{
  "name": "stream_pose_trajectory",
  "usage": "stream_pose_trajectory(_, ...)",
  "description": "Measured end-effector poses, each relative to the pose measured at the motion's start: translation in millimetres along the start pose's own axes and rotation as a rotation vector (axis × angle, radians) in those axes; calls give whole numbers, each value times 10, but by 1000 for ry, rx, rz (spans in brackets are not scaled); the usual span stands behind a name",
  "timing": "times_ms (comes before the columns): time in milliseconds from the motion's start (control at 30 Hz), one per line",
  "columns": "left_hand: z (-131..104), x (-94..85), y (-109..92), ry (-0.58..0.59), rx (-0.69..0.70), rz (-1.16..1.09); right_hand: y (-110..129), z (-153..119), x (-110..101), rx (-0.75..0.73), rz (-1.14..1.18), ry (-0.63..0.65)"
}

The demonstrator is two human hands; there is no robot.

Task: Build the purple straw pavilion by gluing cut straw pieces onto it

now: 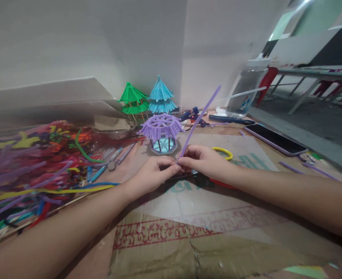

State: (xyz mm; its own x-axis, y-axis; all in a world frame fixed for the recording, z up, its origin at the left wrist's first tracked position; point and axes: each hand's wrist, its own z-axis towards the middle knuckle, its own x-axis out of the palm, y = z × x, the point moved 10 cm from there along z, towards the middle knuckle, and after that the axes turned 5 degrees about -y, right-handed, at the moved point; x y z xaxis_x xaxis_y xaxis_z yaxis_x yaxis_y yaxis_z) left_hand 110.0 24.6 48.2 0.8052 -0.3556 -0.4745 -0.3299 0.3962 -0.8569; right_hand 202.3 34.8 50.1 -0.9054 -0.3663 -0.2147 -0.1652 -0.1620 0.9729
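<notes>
A long purple pipe cleaner slants up and to the right from my right hand, whose thumb and fingers pinch it near its lower end. My left hand meets the right one there, its thumb and fingers closed around the same lower end. Just beyond my hands stands a small pavilion with a purple fringed roof and a light blue base. Behind it are a green tiered pavilion and a blue tiered one. Yellow-handled scissors lie partly hidden beside my right hand.
Colourful pipe cleaners are heaped at the left, near several pens. A glue gun, a clear bottle and a phone are at the back and right. Printed cardboard lies under a clear sheet.
</notes>
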Motion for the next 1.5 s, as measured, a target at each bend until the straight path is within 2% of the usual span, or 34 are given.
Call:
stream_pose_trajectory(133,-7,37,1,43,1,-46,-3,2,-23,-24,-57,-10)
stream_pose_trajectory(367,-8,43,33,58,-19,-135,18,-9,-3,-31,-13,-7)
stream_pose_trajectory(833,2,6,-33,20,-9,-97,42,-19,-18,-15,-14,-31)
stream_pose_trajectory(1033,24,-4,2,1,-43,-135,42,-24,-23,-26,-58,-28)
stream_pose_trajectory(1500,23,29,12,33,-33,-125,58,-30,-32,-39,-135,-48)
